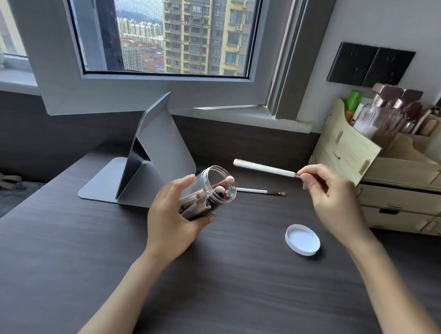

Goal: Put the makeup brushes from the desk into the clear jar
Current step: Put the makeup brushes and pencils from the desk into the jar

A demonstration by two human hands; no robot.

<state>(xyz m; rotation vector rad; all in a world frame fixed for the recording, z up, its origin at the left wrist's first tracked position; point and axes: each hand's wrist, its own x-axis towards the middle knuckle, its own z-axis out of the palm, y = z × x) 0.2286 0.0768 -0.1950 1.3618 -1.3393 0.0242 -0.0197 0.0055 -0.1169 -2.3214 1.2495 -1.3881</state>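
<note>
Left hand point(172, 215) gripping jar point(208, 193) (tilted), right hand point(333, 195) apparently pinching brush point(264, 167)

I've got just the one view, a wide-angle camera on the head, looking forward and down over the dark table point(233, 295). It sits close: both forearms run in from the bottom edge, and the hands, left point(172, 215) and right point(332, 198), land mid-frame. Higher up I'm facing the window point(170, 29) and wall straight ahead. Lines bow toward the edges. No second view to overlap.
</note>
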